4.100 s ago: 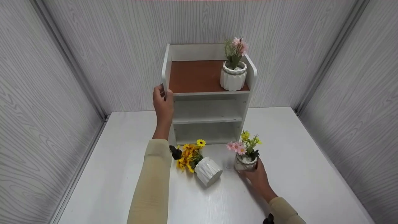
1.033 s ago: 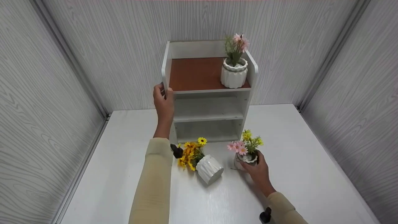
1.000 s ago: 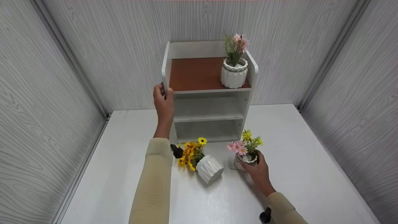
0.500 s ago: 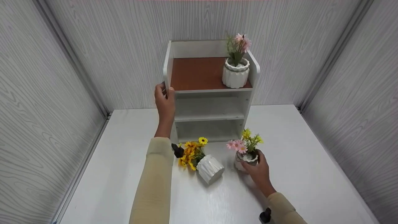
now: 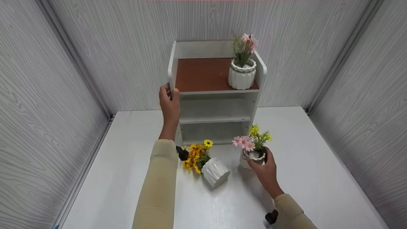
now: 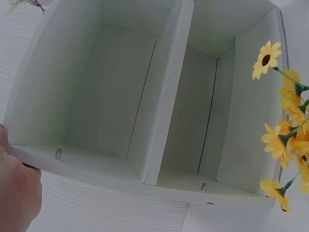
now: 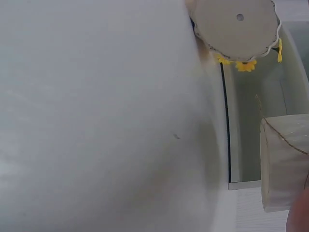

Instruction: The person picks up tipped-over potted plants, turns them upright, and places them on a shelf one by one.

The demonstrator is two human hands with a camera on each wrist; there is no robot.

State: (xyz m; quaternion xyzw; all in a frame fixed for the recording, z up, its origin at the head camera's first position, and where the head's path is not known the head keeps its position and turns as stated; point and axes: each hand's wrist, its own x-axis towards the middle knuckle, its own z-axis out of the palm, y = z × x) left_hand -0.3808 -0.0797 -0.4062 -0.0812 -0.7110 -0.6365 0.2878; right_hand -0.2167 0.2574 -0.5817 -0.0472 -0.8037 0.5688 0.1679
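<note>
My left hand (image 5: 170, 109) grips the left side panel of a small white shelf unit (image 5: 216, 120), thumb in front. In the left wrist view part of that hand (image 6: 17, 195) shows at the panel's edge. My right hand (image 5: 267, 171) holds a small white flowerpot (image 5: 245, 161) with pink and yellow flowers, thumb and fingers around its rim. The right wrist view shows this pot (image 7: 286, 164), string tied round it, seemingly raised off the table; only a bit of the hand (image 7: 299, 217) appears. Between the arms a white pot (image 5: 216, 173) of yellow-orange flowers lies on its side.
Another white pot (image 5: 241, 78) with pink flowers stands upright at the right of the brown top shelf. Two open compartments lie below it. The white table (image 5: 127, 178) is bounded by wood-grain walls at the back (image 5: 143, 57) and on both sides.
My right hand has shifted from the pot's side up to its rim, and the pot has just moved slightly up and away. My left hand keeps its grip on the shelf unit.
</note>
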